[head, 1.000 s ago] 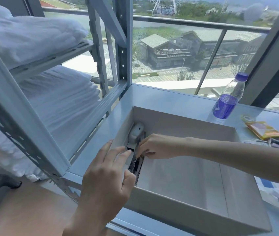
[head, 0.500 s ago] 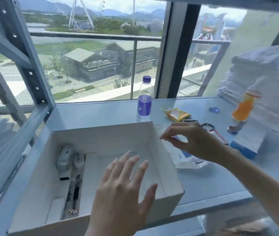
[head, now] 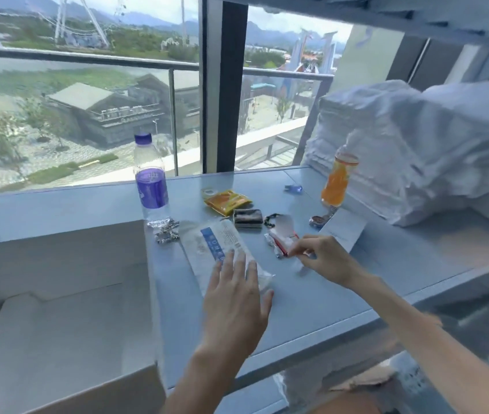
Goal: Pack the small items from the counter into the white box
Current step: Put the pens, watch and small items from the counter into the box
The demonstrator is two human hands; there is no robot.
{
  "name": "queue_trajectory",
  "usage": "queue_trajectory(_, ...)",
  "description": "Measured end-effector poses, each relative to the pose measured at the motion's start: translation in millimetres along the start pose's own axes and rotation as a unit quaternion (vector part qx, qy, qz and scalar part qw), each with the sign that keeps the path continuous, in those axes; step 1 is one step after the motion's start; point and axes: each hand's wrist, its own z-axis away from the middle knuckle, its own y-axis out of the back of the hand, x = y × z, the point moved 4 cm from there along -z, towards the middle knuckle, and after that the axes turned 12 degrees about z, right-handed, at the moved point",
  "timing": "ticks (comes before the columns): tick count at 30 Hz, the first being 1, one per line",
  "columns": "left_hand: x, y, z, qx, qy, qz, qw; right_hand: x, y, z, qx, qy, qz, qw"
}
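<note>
Packet at tip of right grip

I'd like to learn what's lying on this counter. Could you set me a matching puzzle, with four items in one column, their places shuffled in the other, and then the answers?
Items
1. purple-label bottle
2. orange drink bottle
3. white-and-blue packet
4. red-and-white packet

Places
A. at the right hand's fingertips
B. beside the stack of white linen
C. under the left hand's fingers
D. by the white box's far corner

Pairs: 1-D, 2-B, 3-C, 4-A
</note>
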Motion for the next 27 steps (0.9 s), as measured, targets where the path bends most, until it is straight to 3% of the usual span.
queue_trajectory(4,-6,-82,-20,-0.092,0.082,-0.025,0.992,35,-4,-20,-0.033,0.028,0.011,0.999)
queue_trajectory(14,-42,-94,-7,-0.017,0.152,-0.037,0.988,59,-34,-107,-0.080,0.083,0.063,0.991)
queue_trajectory(23,-11,-95,21,-0.054,0.154,0.030,0.986,75,-66,-148,-0.128,0.028,0.092,0.987)
queue_trajectory(27,-1,-94,17,-0.017,0.141,0.003,0.990,76,-71,-151,-0.132,0.014,0.084,0.988)
